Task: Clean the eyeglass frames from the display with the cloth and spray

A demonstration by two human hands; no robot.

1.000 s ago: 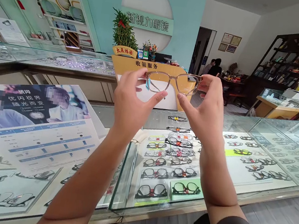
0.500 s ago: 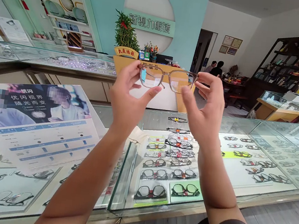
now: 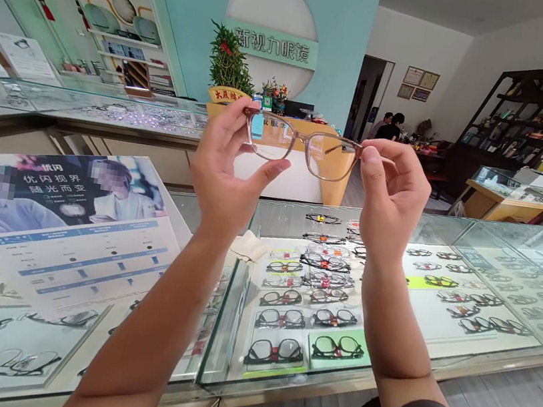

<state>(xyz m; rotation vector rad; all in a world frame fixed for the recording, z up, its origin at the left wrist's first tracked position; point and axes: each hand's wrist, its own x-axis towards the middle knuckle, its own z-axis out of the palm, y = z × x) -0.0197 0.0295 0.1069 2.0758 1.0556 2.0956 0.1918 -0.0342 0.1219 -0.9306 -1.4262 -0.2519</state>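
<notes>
A pair of eyeglasses with a brownish translucent frame is held up in the air between both hands, slightly tilted, its right side lower. My left hand grips the left end of the frame, fingers behind it and thumb below the left lens. My right hand pinches the right end near the hinge between thumb and bent fingers. One temple arm shows through the right lens. Beneath the hands, a folded beige cloth lies on the glass display counter.
Rows of eyeglass frames lie inside the glass counter. A printed leaflet stands on the left. Farther back are a reception desk, a potted plant, a dark shelf unit and two seated people.
My right hand has moved right and its thumb has gone from under the right lens to the frame's right end. The eyeglasses have tilted, right side down.
</notes>
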